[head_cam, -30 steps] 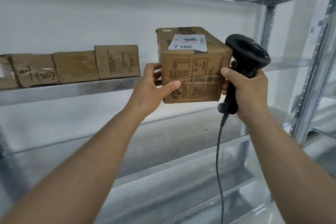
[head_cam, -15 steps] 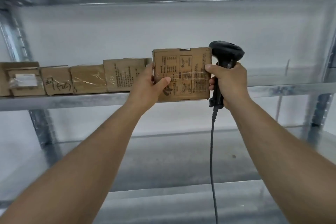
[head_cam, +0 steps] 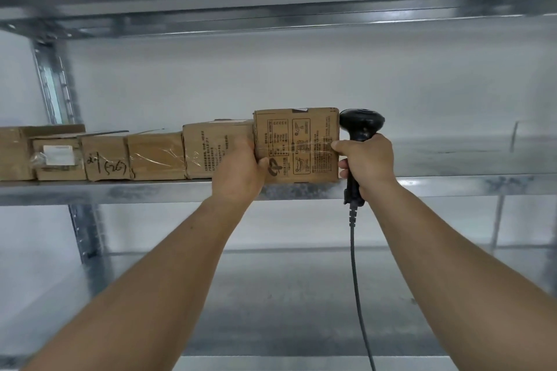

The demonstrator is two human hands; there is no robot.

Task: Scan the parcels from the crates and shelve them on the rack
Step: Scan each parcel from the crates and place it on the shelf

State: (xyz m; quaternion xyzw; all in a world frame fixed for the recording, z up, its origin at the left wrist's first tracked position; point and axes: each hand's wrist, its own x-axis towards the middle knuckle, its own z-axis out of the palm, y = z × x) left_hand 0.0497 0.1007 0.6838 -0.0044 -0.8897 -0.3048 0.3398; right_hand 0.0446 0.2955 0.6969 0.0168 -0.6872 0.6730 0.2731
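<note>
Five brown cardboard parcels [head_cam: 156, 156] already stand in a row along the galvanised steel rack shelf [head_cam: 452, 184], and a sixth, a taller brown cardboard box with black printed panels and clear tape across its front [head_cam: 297, 146], is just being set down at the right end of that row, just beside or touching its neighbour. Its bottom edge seems to sit on the shelf's front lip, though it looks not yet pushed back into line. The left hand [head_cam: 238, 172] grips the box's left side with the thumb on the front face, while the right hand [head_cam: 366, 159] curls round the grip of a black corded handheld barcode scanner [head_cam: 360, 126] and also presses a fingertip against the box's right edge. By my reading, this parcel has been scanned and its shelving is nearly done; what remains is to slide it home, let go, and fetch more from the crates, which are out of view, so how many are left cannot be told. To the right of the box the shelf runs bare metal. Another steel shelf [head_cam: 271, 295] lies below, one more overhead, a perforated upright post [head_cam: 57, 93] at left, and a plain white wall [head_cam: 271, 75] behind.
</note>
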